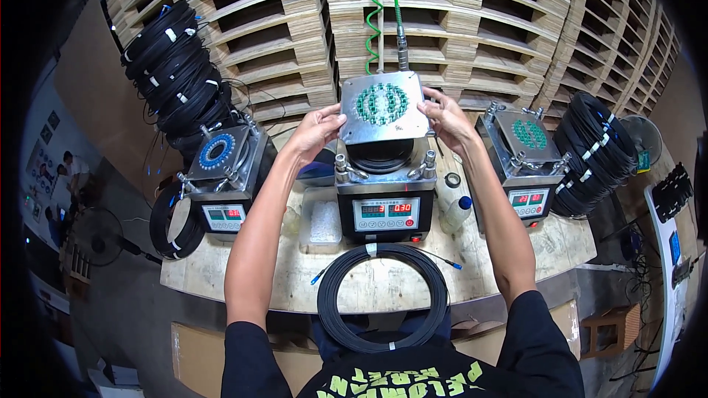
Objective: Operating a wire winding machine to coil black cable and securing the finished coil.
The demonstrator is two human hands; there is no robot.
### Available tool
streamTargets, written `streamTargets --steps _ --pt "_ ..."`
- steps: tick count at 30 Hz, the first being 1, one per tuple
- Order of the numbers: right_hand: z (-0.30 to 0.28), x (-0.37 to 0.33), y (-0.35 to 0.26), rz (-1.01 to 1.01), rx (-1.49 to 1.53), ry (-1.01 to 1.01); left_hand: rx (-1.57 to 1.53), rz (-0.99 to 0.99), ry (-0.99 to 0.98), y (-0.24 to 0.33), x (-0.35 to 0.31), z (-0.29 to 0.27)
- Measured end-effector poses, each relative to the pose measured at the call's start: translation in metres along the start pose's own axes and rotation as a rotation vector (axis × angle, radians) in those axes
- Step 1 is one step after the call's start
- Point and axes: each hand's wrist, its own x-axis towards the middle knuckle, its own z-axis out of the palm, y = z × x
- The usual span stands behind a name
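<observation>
A square metal fixture plate [384, 131] with rings of green fibre connector holders is held up, tilted, above the middle machine [387, 214]. My left hand [320, 131] grips its left edge, thumb on top. At the opposite edge, my right hand [447, 116] is closed on it the same way. Beneath the plate shows the machine's round black turntable [380, 156], partly hidden. Metal clamp posts [428, 166] stand at the machine's corners. A coil of black cable [330, 291] with blue-tipped ends lies at the table's front edge, against my body.
Similar machines stand at left [225, 169] and right [523, 158], each bearing a plate. Beside the middle machine are a clear tub [322, 221] and a blue-capped bottle [459, 212]. Black cable coils [173, 74] pile up at left; more coils [596, 151] stand right. Wooden pallets [450, 22] rise behind.
</observation>
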Motion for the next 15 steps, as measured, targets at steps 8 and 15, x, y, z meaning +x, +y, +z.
streamTargets --steps 8,15 --pt "0.002 -0.024 0.016 0.156 -0.133 0.024 0.036 -0.053 0.105 -0.019 -0.014 0.003" --pt "-0.001 -0.029 0.03 0.203 -0.187 0.049 0.139 -0.078 0.112 -0.029 -0.024 0.005"
